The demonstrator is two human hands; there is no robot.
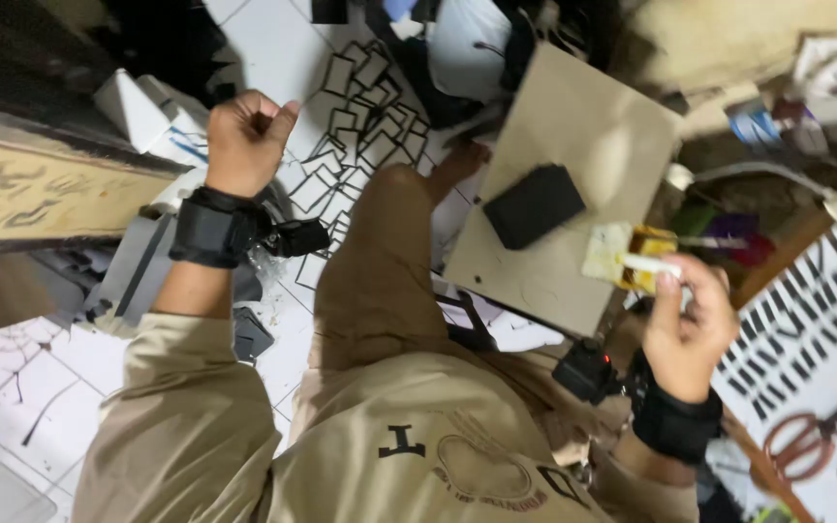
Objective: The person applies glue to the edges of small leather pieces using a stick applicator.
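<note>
A: From the head view, what is each hand doing?

B: The right hand is curled around a small yellow glue pot at the edge of the tan board, pinching a pale stick that dips into it. The left hand is a closed fist held up over the white tiled floor, holding nothing that I can see.

A: And the black pad?

B: It lies flat on the board, apart from both hands.

A: How would you handle the pot well?

B: I judge it best kept level and the stick lightly loaded, clear of the black card frames on the floor.
</note>
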